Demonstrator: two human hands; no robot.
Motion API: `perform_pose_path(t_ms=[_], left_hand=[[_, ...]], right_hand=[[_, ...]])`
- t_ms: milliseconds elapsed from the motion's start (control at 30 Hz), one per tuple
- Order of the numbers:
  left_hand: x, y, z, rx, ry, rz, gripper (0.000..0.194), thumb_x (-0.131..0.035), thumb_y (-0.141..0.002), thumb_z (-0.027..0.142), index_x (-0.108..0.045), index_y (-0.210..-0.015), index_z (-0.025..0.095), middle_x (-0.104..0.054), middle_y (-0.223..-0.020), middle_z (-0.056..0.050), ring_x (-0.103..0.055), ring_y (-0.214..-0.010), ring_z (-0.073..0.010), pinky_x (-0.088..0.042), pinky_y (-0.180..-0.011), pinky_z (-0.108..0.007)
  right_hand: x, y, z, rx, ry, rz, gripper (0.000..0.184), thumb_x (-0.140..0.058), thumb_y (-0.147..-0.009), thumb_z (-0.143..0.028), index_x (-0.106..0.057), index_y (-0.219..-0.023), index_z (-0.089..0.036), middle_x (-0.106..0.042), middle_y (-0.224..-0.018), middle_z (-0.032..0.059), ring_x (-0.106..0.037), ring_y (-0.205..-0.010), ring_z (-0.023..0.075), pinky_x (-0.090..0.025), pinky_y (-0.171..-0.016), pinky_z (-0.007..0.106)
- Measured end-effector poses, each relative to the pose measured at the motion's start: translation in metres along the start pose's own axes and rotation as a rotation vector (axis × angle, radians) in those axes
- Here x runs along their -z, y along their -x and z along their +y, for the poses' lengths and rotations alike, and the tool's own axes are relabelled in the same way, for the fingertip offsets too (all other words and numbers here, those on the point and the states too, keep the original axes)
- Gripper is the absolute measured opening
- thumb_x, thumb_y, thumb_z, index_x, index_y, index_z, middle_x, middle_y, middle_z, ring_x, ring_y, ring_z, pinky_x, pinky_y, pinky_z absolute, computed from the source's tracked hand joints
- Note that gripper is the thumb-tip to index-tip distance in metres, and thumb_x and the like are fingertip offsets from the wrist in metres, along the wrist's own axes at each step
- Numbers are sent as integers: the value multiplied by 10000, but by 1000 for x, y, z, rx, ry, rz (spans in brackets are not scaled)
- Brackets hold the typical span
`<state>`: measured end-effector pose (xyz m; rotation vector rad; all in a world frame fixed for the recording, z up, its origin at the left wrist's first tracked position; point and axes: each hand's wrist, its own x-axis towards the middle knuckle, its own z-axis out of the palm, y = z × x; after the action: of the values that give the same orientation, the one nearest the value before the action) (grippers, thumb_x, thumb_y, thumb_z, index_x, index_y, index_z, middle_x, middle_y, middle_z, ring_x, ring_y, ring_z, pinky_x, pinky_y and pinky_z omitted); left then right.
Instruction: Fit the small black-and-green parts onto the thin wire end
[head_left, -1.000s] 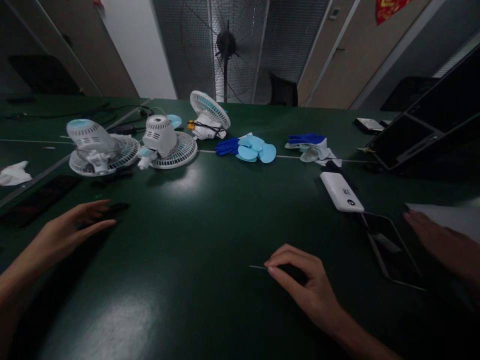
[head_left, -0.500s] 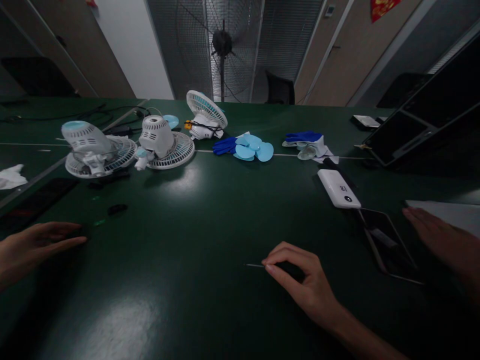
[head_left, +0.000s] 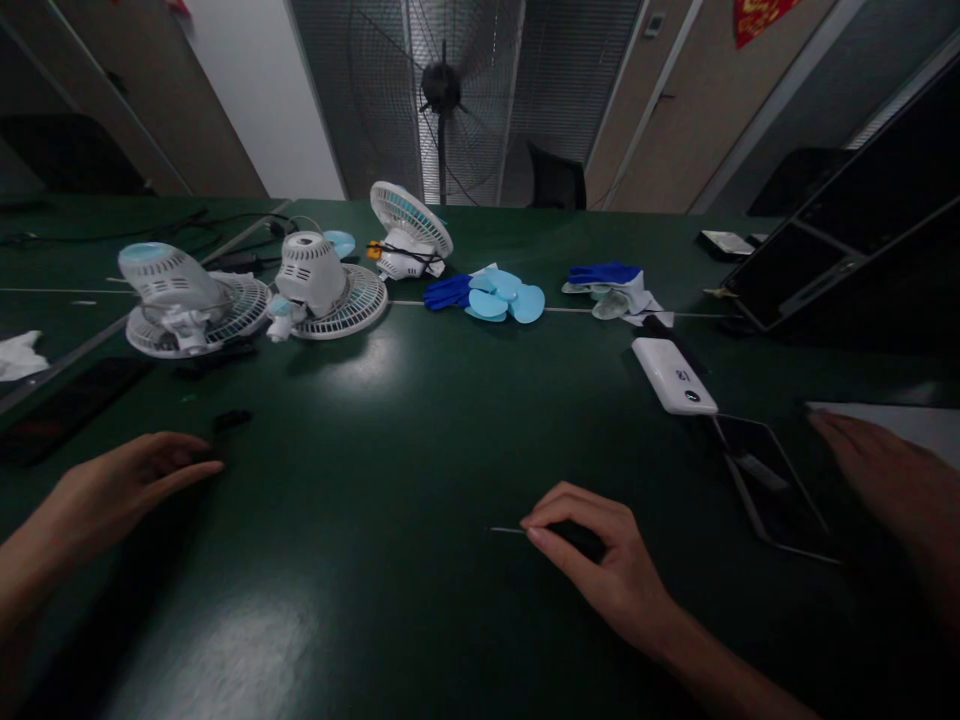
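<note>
My right hand (head_left: 604, 565) rests on the dark green table (head_left: 390, 500) near the front middle. Its fingers are curled round a dark-handled thin tool (head_left: 510, 529) whose metal tip points left. My left hand (head_left: 112, 490) lies low over the table at the left, fingers stretched out and holding nothing. A small black piece (head_left: 232, 419) sits just beyond its fingertips. Farther back lie three small white desk fans: one at the left (head_left: 187, 300), one beside it (head_left: 330, 285), one behind (head_left: 409, 230).
Loose light-blue fan blades (head_left: 499, 298) lie on a blue glove (head_left: 446, 291). A white power bank (head_left: 673, 374) and a dark tablet (head_left: 772, 490) lie at the right, where another person's hand (head_left: 885, 475) rests. A black phone (head_left: 67, 405) is at the left.
My left hand drew back to the left edge, then came forward to the right again, toward the small black piece. My right hand has kept still on the tool.
</note>
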<state>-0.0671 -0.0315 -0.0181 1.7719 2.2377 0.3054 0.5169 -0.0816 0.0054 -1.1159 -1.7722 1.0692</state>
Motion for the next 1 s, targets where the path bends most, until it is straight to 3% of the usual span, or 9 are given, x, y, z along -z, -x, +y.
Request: perform_pose_path(t_ms=[100, 267, 367, 467, 533, 633, 833, 1000], left_hand=[[-4, -1, 12, 31, 18, -89, 622, -611, -702, 731, -763, -1050, 239, -789, -1103, -70, -748, -965, -301, -604, -842, -375], [-3, 0, 15, 40, -19, -80, 578, -548, -751, 675, -751, -1067, 236, -769, -1140, -80, -729, -1006, -319, -585, -905, -411], [-5, 3, 26, 0, -100, 81, 617, -457, -860, 640, -712, -1203, 195, -716, -1259, -134, -696, -1100, -347, -568, -953, -464], [-16, 2, 39, -31, -206, 270, 729, -306, -977, 593, -560, -1446, 96, -529, -1523, -222, -509, -1393, -417, -447, -1117, -573], [-27, 0, 42, -11, -256, 241, 776, -231, -1015, 559, -415, -1559, 37, -365, -1646, -250, -331, -1525, -441, -313, -1199, -635], [-43, -4, 36, -26, -284, 112, 775, -189, -1031, 519, -344, -1604, 19, -299, -1688, -230, -234, -1582, -401, -191, -1262, -613], [-46, -3, 25, -42, -268, 71, 770, -190, -1029, 499, -304, -1628, 28, -256, -1710, -205, -184, -1604, -371, -172, -1282, -576], [-44, -1, 41, -10, -220, 121, 792, -92, -1048, 492, -169, -1645, -23, -223, -1710, -245, -188, -1606, -354, -206, -1289, -522]], right_hand=[[0, 0, -1, -7, 4, -5, 111, -706, -963, -183, -807, -940, -223, -773, -891, 47, -740, -811, 200, -563, -725, 315], [1, 1, -1, -14, 7, -31, 109, -705, -967, -182, -806, -952, -222, -771, -899, 43, -738, -814, 194, -560, -727, 309], [1, 1, 0, -6, 10, -22, 109, -704, -968, -181, -805, -951, -219, -768, -892, 42, -736, -809, 193, -558, -724, 309], [0, 1, 0, -5, 5, -26, 109, -705, -967, -177, -804, -954, -220, -768, -895, 44, -736, -812, 196, -559, -724, 312], [0, 1, 0, -8, 2, -26, 111, -706, -965, -171, -805, -955, -222, -768, -894, 45, -737, -811, 198, -561, -721, 313], [0, 1, 0, -5, -1, -22, 115, -708, -959, -162, -807, -953, -221, -767, -892, 46, -735, -803, 199, -560, -714, 313], [1, 1, -1, 3, 6, -31, 120, -702, -962, -157, -804, -954, -219, -765, -896, 46, -734, -810, 199, -558, -718, 314], [0, 2, -1, 17, 15, -24, 116, -702, -962, -158, -802, -949, -217, -759, -877, 44, -728, -792, 196, -552, -713, 317]])
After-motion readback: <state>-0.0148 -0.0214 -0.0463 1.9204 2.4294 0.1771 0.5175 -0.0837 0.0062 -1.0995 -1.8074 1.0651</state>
